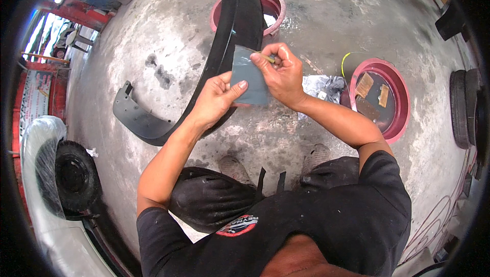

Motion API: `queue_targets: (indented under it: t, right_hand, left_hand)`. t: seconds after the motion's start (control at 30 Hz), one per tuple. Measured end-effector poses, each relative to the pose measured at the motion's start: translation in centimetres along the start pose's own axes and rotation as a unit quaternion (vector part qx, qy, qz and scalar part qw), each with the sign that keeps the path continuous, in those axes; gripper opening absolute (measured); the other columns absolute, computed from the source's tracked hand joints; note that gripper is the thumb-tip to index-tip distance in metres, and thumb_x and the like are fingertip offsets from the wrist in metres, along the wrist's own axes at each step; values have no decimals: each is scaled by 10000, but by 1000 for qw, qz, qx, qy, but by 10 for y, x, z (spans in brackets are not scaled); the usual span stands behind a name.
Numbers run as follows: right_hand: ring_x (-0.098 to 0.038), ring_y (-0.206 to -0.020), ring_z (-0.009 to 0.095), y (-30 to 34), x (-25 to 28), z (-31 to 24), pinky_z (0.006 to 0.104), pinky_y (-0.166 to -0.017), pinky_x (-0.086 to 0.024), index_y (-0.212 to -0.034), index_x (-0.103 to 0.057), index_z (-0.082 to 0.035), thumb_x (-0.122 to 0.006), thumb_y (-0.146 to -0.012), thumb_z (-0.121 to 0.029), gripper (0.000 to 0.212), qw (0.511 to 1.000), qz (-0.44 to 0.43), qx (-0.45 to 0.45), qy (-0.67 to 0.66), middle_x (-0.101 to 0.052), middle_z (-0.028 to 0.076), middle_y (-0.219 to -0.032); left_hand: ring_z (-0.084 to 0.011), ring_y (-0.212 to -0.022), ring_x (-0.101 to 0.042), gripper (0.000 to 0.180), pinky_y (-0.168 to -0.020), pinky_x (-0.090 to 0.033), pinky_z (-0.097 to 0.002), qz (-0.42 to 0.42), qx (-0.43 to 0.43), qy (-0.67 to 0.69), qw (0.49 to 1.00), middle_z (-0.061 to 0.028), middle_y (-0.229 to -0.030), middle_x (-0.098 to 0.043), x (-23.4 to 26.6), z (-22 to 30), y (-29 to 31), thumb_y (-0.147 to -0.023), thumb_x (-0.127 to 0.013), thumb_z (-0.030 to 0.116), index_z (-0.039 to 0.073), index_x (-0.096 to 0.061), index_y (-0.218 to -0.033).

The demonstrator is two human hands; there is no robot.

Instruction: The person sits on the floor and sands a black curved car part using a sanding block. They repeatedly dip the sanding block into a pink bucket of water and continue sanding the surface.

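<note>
A grey sheet that looks like wet sandpaper (249, 75) is stretched between my two hands. My left hand (214, 98) pinches its lower left side, with the thumb flat on its face. At the upper right edge, my right hand (284, 75) grips the sheet between thumb and curled fingers. A thin yellowish strip (269, 58) shows at those right fingertips; I cannot tell whether it is part of the sheet. Beneath and beyond my hands lies a long, curved black plastic car trim piece (217, 55), its bent end (133, 116) to the left.
To the right stands a pink tub (406, 108) of water with tan pieces (364, 85) in it. Another pink tub (278, 6) is partly behind the trim. A crumpled silvery sheet (326, 87) lies on the concrete floor. Tyres (76, 175) flank both sides.
</note>
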State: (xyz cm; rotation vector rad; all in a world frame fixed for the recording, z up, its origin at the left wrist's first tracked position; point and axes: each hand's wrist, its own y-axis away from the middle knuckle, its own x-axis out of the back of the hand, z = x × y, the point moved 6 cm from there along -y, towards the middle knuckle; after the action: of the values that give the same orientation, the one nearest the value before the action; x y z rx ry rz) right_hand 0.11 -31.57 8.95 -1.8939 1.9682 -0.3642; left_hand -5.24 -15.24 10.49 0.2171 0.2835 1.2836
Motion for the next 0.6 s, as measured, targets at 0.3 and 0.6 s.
queue_targets:
  t: [0.3, 0.6]
  right_hand:
    - [-658, -774, 95, -7, -18, 24, 274, -633, -533, -1233, -636, 24, -662, -999, -177, 309, 925, -282, -241, -76, -717, 63, -930]
    - [-636, -832, 56, -21, -12, 19, 240, -752, -513, -1144, -612, -41, -639, -1015, -172, 186, 902, -301, -253, -176, -686, -2, -987]
  left_hand:
    - [-94, -983, -642, 336, -878, -523, -268, 96, -116, -185, 971, -74, -1102, -725, 37, 6, -5, -1076, -572, 181, -42, -591, -1326]
    - [-113, -1055, -608, 298, -954, -490, -291, -31, -74, -204, 976, -63, -1134, -673, 20, 4, -3, -1069, -547, 108, -4, -544, -1346]
